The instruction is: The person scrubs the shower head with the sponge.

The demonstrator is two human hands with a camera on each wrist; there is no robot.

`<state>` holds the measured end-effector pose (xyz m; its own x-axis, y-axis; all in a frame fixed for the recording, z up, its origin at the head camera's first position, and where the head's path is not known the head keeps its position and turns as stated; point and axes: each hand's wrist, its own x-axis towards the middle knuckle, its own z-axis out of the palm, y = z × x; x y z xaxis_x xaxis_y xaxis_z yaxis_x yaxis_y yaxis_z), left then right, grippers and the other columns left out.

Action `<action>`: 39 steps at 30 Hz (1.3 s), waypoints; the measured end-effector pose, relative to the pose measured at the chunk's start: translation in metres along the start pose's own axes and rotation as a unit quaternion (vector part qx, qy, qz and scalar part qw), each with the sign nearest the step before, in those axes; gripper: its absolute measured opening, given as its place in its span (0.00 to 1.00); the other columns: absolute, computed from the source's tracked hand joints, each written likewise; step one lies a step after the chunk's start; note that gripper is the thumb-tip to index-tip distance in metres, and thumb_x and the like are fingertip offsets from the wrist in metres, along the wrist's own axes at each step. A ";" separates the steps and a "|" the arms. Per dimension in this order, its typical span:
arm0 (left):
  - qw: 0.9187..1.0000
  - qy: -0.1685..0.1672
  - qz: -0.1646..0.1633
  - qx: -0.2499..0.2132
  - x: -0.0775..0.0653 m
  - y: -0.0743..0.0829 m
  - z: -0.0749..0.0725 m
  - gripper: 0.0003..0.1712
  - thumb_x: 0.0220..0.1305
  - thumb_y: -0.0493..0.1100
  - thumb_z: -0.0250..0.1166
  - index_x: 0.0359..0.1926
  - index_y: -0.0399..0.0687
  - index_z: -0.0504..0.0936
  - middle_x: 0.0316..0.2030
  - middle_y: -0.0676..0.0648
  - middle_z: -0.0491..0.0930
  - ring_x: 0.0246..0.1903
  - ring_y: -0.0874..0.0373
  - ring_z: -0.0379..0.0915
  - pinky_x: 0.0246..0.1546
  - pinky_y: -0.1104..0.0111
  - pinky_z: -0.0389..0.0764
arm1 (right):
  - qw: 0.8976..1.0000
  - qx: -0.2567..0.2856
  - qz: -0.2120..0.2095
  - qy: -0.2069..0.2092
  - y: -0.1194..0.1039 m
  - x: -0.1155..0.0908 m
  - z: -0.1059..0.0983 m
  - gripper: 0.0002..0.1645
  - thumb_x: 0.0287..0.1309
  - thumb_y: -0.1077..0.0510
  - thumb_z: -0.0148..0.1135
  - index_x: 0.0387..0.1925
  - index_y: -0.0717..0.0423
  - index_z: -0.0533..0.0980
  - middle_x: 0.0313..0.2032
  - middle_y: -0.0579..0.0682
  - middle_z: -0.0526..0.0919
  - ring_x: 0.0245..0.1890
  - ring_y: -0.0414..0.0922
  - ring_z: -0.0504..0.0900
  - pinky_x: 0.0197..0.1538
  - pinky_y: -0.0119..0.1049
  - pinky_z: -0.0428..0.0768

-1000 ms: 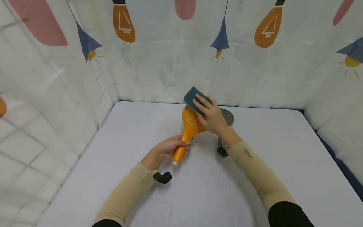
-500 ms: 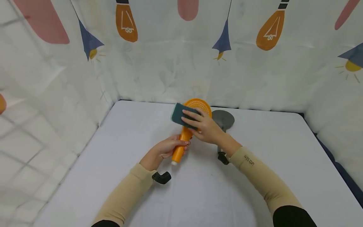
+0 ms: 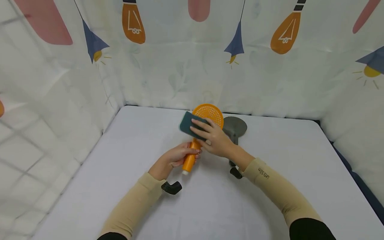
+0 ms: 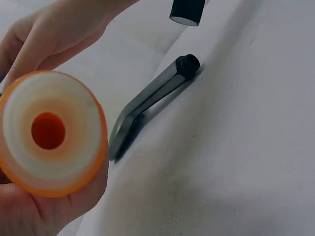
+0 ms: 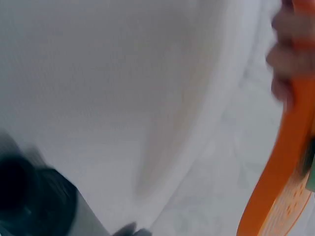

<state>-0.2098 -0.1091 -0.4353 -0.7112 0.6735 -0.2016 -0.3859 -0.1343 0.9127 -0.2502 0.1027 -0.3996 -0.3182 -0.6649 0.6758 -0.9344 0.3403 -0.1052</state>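
An orange shower head (image 3: 210, 110) with a perforated round face is held tilted over the white table, its handle gripped by my left hand (image 3: 179, 155). The white-ringed hollow end (image 4: 54, 88) of that handle points at the left wrist camera. My right hand (image 3: 216, 139) holds a dark green sponge (image 3: 189, 124), fingers spread over its top and thumb at the lower edge. The sponge lies across the lower part of the shower head's face and the top of the handle. In the right wrist view the orange rim (image 5: 268, 191) and part of the sponge show at the edge.
A grey shower head (image 3: 237, 126) with a black threaded end (image 4: 188, 64) lies on the table to the right, partly behind my right forearm. Patterned fabric walls (image 3: 180, 66) rise behind and beside the white table (image 3: 210, 206). Each wrist wears a black camera piece (image 3: 172, 188).
My right hand has drawn the sponge from the far edge of the orange shower head down and left toward the handle. The left hand's grip stays; the shower head's face has shifted slightly.
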 end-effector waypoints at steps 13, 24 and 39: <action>1.000 -0.001 -0.026 0.010 0.001 0.004 0.003 0.17 0.77 0.33 0.48 0.62 0.29 0.60 0.35 0.49 0.69 0.31 0.62 0.69 0.36 0.71 0.78 | 0.981 -0.012 0.177 0.082 0.036 -0.001 -0.024 0.30 0.62 0.68 0.68 0.65 0.67 0.74 0.70 0.65 0.69 0.67 0.67 0.68 0.71 0.58 0.63; 1.000 -0.005 0.002 0.009 0.006 0.003 0.001 0.22 0.78 0.32 0.46 0.66 0.27 0.56 0.36 0.49 0.70 0.32 0.63 0.69 0.37 0.73 0.80 | 0.991 -0.120 -0.021 -0.055 0.002 0.003 0.001 0.33 0.66 0.63 0.66 0.70 0.65 0.70 0.71 0.64 0.67 0.69 0.68 0.66 0.72 0.60 0.61; 1.000 0.008 -0.015 -0.003 0.008 -0.002 0.006 0.19 0.76 0.31 0.47 0.63 0.27 0.58 0.34 0.49 0.70 0.30 0.63 0.69 0.34 0.72 0.80 | 0.992 -0.107 0.065 -0.034 0.017 0.003 -0.008 0.30 0.69 0.62 0.63 0.70 0.66 0.70 0.72 0.64 0.66 0.69 0.69 0.66 0.73 0.61 0.58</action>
<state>-0.2114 -0.0996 -0.4367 -0.7082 0.6659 -0.2346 -0.4108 -0.1184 0.9040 -0.2661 0.1113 -0.3937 -0.4509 -0.6473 0.6146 -0.8317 0.5546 -0.0262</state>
